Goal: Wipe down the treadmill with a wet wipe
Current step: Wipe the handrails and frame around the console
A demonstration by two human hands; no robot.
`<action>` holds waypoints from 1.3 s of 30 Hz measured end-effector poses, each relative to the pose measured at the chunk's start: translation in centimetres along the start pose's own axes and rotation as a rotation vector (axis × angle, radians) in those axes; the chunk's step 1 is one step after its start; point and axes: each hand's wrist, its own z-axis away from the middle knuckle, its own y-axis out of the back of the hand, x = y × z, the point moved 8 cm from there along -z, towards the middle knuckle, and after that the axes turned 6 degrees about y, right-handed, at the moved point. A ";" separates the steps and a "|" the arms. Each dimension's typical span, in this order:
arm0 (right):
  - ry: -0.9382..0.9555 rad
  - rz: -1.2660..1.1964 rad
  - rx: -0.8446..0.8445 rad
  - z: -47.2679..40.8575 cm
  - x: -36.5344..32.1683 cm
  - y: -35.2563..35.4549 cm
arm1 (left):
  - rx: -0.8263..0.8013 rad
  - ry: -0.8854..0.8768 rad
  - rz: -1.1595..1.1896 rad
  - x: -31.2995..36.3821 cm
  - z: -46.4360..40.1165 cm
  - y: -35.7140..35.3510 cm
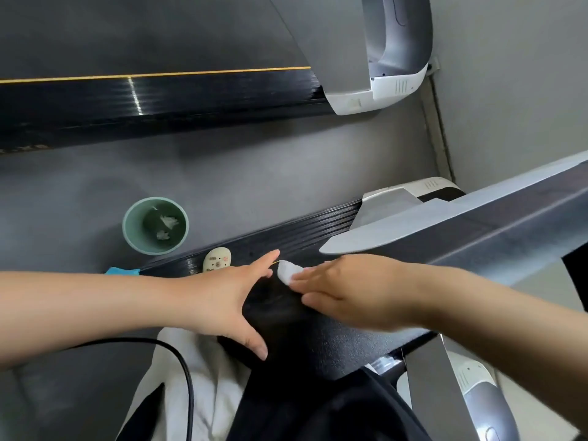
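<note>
A crumpled white wet wipe [288, 271] lies on the black treadmill deck [318, 332], close to its ribbed side rail [296, 237]. My right hand [346, 288] lies flat with straight fingers, and its fingertips press on the wipe. My left hand [232, 294] is spread wide over the deck to the left. Its index fingertip reaches almost to the wipe and its thumb points toward me. It holds nothing.
A green bin [155, 226] with used wipes stands on the grey floor to the left. A small white pack [216, 259] lies on the rail. A grey treadmill upright [445, 230] crosses above my right arm. A second treadmill [159, 100] runs across the back. A black cable [187, 377] hangs near me.
</note>
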 end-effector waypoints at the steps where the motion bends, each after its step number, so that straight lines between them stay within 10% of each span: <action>1: -0.012 -0.003 0.000 1.1 0.5 0.6 | -0.007 -0.003 0.002 0.1 0.0 0.0; 39: 0.335 -0.049 -0.421 -3.2 -5.0 -2.1 | -0.009 0.078 -0.160 -6.8 0.2 -1.1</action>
